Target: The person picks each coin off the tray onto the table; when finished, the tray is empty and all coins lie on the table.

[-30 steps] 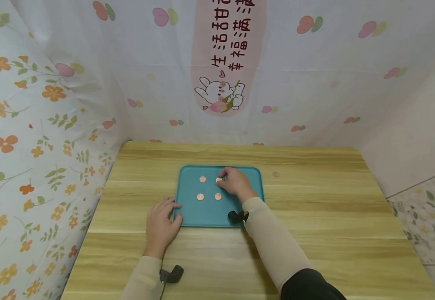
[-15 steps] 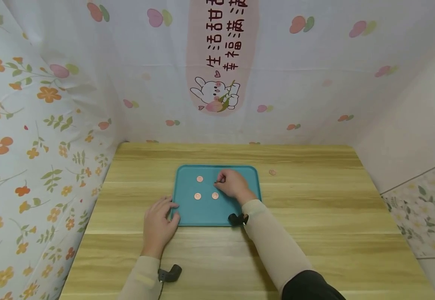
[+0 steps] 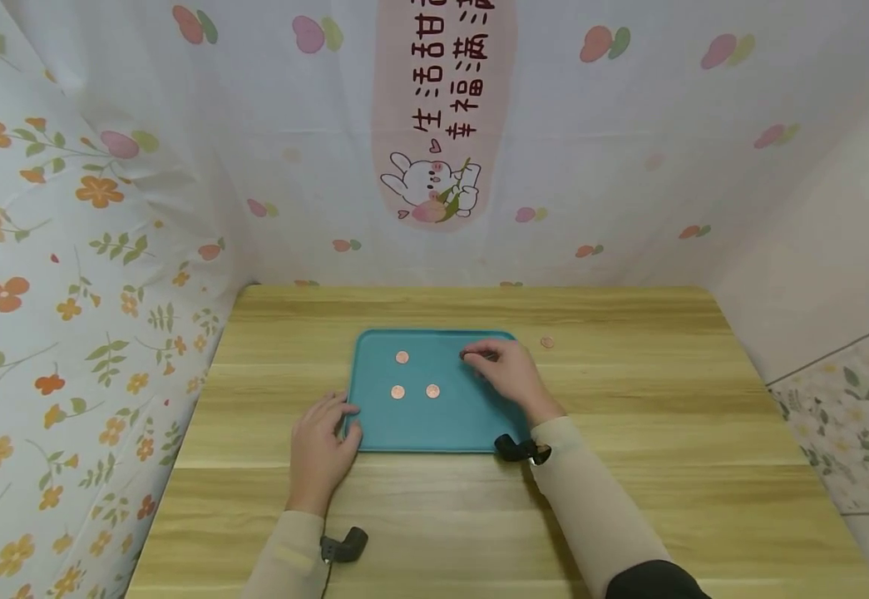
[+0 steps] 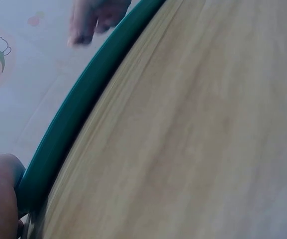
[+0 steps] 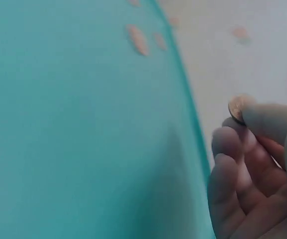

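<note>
A blue-green tray lies on the wooden table. My left hand holds its near left corner, thumb and a finger at the rim; the left wrist view shows part of that hand against the rim. Above the tray's far right part, my right hand pinches a copper coin between thumb and fingertips, the other fingers curled. Three similar coins lie flat inside the tray: one at the back, one at the front left and one at the front right.
Another copper coin lies on the wooden table, right of the tray. A flowered cloth hangs behind the table, and another flowered cloth hangs at the left. Each wrist bears a small black camera.
My right hand has taken up the back right coin from the tray, lifted it and moved it to the right. My left hand has stayed at the tray's corner.
</note>
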